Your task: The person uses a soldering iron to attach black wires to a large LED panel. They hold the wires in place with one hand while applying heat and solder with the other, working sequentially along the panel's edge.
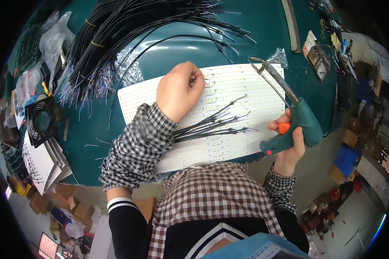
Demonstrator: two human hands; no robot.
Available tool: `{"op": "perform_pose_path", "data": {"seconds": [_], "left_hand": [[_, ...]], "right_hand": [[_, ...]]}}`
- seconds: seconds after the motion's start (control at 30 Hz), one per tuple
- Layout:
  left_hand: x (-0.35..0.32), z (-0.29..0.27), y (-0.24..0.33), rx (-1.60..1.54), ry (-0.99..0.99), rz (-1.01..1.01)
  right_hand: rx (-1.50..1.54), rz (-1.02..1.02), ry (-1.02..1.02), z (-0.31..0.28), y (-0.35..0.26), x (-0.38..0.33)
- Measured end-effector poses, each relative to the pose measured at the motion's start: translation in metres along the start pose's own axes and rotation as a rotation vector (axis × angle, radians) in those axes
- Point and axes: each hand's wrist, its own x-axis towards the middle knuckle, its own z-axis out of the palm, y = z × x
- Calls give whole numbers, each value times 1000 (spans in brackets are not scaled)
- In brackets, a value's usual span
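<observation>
My left hand (180,90) is closed in a pinch over the upper middle of a white LED panel (246,84). Between its fingertips is the dark end of a thin black cable, mostly hidden by the hand. My right hand (293,151) grips a green soldering gun (306,121) with an orange trigger. The gun's metal tip points up and left, above the panel's upper right corner. Several black cables (209,126) with stripped wire ends lie across the panel, below and right of my left hand.
A large bundle of black cables (112,26), tied with yellow bands, lies at the far left of the green table (263,26). Left are a black fan (41,121), stacked white panels (52,166) and plastic bags (56,36). A metal bar (291,26) and a stained block (317,56) lie far right.
</observation>
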Motion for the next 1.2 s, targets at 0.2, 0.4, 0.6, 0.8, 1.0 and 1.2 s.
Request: {"op": "perform_pose_path", "data": {"seconds": [0.2,0.4,0.6,0.8,1.0,1.2], "left_hand": [[-3,0,8,-246,-15,-118],[0,4,2,-24,63,30],[-3,5,3,-82,61,7],[-7,12,2,-111,92,23],[-8,14,4,0,90,44],[-9,15,1,-33,64,36]], "right_hand": [[-120,52,10,8,-3,-5],[-211,88,44,20,-1,-6],[-305,88,7,22,3,-8],[-340,177,52,30,-4,-16],[-347,211,2,30,-4,-18],[-395,223,-44,26,-1,-27]]}}
